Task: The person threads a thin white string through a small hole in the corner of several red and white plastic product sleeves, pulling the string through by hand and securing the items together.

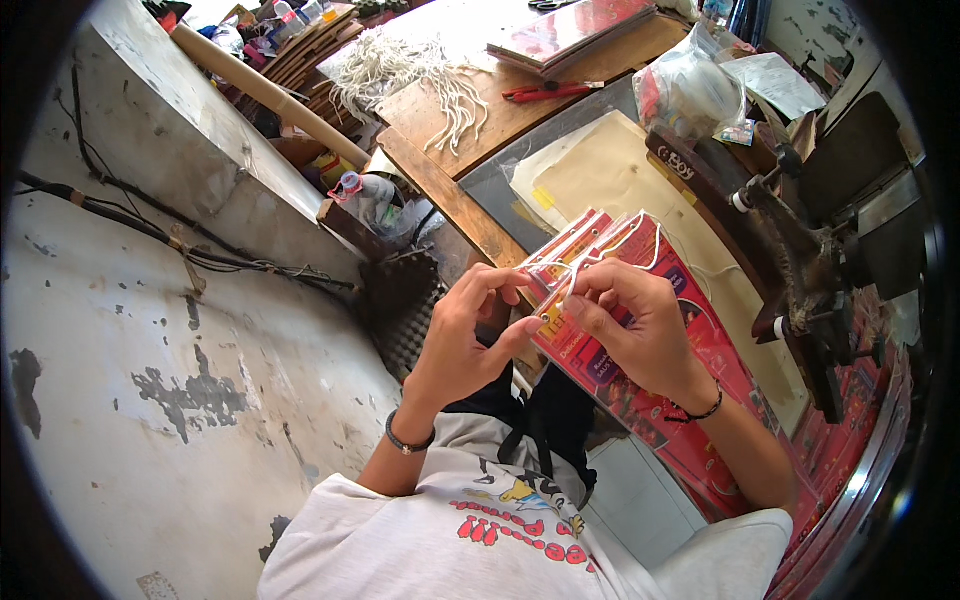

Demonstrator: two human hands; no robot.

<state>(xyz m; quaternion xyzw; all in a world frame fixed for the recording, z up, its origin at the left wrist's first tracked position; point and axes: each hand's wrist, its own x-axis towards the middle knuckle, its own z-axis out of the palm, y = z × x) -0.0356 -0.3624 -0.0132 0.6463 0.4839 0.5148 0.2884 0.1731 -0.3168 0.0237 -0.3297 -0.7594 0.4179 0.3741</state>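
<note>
A pile of flat red printed bags (640, 390) lies slantwise in front of me, with small eyelets along the upper edge. A white cord (648, 238) loops over that edge. My right hand (640, 325) rests over the top bag, thumb and forefinger pinching the cord near an eyelet. At the bags' left corner is my left hand (470, 335), its thumb and forefinger spread apart, the tips close to the edge. Whether those tips press on the bag is hard to see.
Loose white cords (410, 85) lie heaped on the wooden table (440, 110). Red-handled pliers (552, 92) and red packs (570, 35) lie behind. A dark metal machine (790, 250) stands at right, beside a plastic bag (690, 85). Left is a peeling wall (180, 330) with cables.
</note>
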